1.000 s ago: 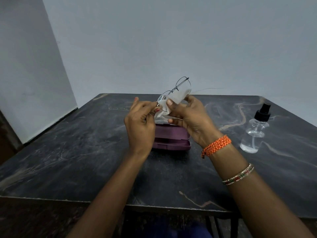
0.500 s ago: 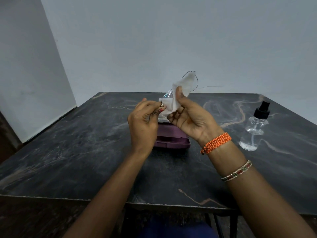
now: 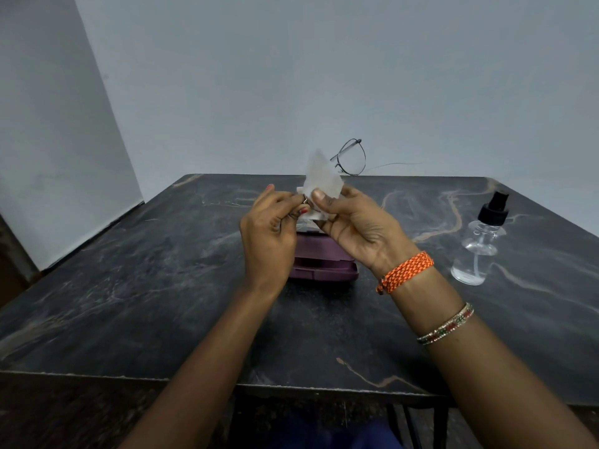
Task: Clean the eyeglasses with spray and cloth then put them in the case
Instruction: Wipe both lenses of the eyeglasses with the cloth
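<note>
Thin-framed eyeglasses (image 3: 351, 157) are held up above the middle of the dark table, one lens showing free at the top. My left hand (image 3: 270, 236) pinches the frame's near end between fingertips. My right hand (image 3: 353, 223) pinches a white cloth (image 3: 321, 176) around the nearer lens, thumb on the cloth. Below both hands lies the purple case (image 3: 324, 264), partly hidden by them; I cannot tell whether it is open. A clear spray bottle (image 3: 479, 246) with a black nozzle stands upright at the right.
The dark marble table (image 3: 146, 286) has its front edge near me and walls close behind and to the left. Its legs show under the front right edge.
The glasses have turned and tilted, so the far lens now shows bare above the cloth. My right hand has slid the cloth down onto the nearer lens. The bottle and case stayed put.
</note>
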